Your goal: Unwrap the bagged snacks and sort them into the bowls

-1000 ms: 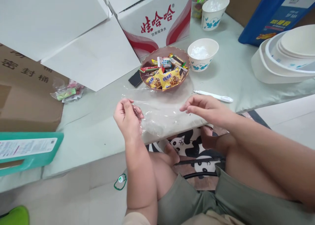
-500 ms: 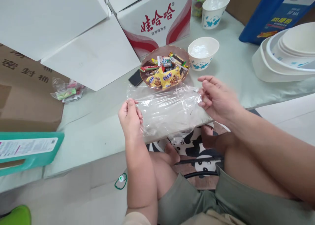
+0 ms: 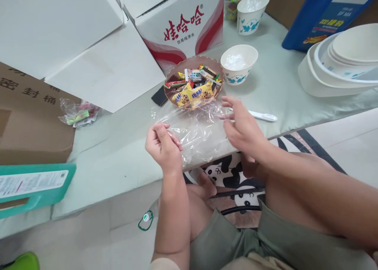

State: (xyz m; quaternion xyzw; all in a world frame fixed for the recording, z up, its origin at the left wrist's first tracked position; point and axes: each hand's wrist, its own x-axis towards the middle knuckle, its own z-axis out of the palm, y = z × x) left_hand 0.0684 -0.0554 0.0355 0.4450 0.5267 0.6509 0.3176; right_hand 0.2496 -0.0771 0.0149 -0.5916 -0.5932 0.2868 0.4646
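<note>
Thin clear plastic film (image 3: 199, 134) lies crumpled and stretched in front of the snack bowl, reaching the bench's front edge. My left hand (image 3: 165, 146) is closed with the film's left side gathered in its fingers. At the film's right side is my right hand (image 3: 245, 124), its fingers spread and curved; whether a fingertip still touches the film I cannot tell. Just behind the film stands a brownish, gold-rimmed bowl (image 3: 171, 74) heaped with wrapped snacks (image 3: 199, 93). Beside my right hand lies a slim white object (image 3: 265, 116), partly hidden by it.
Two paper cups, a nearer one (image 3: 239, 74) and a farther one (image 3: 251, 24), hold clear crumpled plastic. White tubs (image 3: 310, 75) and a blue container (image 3: 304, 22) stand right. Boxes (image 3: 189, 30) rise behind; a bag of sweets (image 3: 79, 114) and teal container (image 3: 59, 189) are left.
My left hand has moved slightly right and gathered the film closer. My right hand has moved left and its fingers have spread from the film's edge. The white object has come into sight.
</note>
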